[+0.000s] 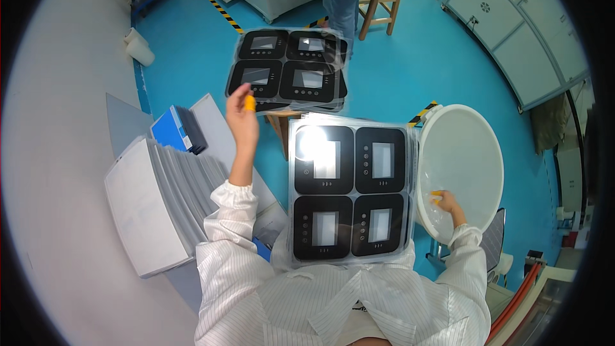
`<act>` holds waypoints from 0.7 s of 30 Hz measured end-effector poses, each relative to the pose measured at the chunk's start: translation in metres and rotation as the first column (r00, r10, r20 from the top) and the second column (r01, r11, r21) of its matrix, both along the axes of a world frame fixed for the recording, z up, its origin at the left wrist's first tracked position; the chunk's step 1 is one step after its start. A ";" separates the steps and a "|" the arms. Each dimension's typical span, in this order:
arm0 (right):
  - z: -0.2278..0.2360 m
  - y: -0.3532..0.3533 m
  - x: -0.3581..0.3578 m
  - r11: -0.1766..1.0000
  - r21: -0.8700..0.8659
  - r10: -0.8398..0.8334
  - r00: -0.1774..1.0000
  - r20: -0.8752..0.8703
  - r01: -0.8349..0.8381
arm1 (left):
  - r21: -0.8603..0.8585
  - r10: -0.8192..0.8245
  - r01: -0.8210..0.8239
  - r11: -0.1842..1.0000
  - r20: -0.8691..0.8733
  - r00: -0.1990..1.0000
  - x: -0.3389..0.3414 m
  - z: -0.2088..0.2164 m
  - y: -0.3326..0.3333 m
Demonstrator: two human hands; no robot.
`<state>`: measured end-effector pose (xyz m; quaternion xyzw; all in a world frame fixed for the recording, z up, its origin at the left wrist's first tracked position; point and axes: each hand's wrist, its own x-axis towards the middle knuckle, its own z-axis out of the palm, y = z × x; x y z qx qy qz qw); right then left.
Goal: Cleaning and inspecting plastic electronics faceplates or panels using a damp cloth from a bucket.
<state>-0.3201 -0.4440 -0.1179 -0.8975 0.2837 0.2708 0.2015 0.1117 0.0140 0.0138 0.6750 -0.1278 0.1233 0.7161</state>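
On my lap lies a stack of clear-edged sheets (354,194), each printed with black panels around pale windows. My left hand (242,118) is raised beside the near left corner of a second stack of such sheets (287,69). Its fingers are loosely bent and apart, with a yellow finger cot showing and nothing visible in them. Over the left rim of a round white bin (471,154), my right hand (450,204) has its yellow-capped fingertips closed at a piece of clear plastic film (438,223). The film's outline is faint.
A tall pile of white sheets (138,208) and a blue box (172,129) stand at left. The far stack rests on a wooden stool (279,129). Beyond it a person (343,0) stands beside another wooden stool (383,3). Grey cabinets (512,22) line the far right.
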 end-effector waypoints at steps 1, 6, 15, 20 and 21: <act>0.000 -0.015 0.000 0.971 -0.230 0.053 0.997 -0.048 -0.063 | 0.101 -0.015 0.011 0.995 0.036 0.999 -0.012 0.004 -0.004; 0.005 -0.122 0.027 0.830 -0.399 -0.111 0.816 0.567 0.390 | 0.474 -0.292 0.222 0.852 0.078 0.953 -0.050 0.027 -0.014; 0.170 0.130 0.247 0.996 0.070 -0.042 0.427 0.903 -0.048 | 0.527 -0.163 0.184 0.830 -0.087 0.983 -0.077 0.010 0.002; 0.176 0.240 0.293 0.862 -0.008 0.234 0.384 0.893 -0.506 | 0.355 -0.120 0.238 0.904 -0.324 0.938 -0.102 -0.003 -0.012; 0.168 0.256 0.302 0.860 -0.091 0.297 0.348 0.889 -0.502 | 0.230 -0.148 0.239 0.943 -0.351 0.925 -0.105 -0.006 -0.015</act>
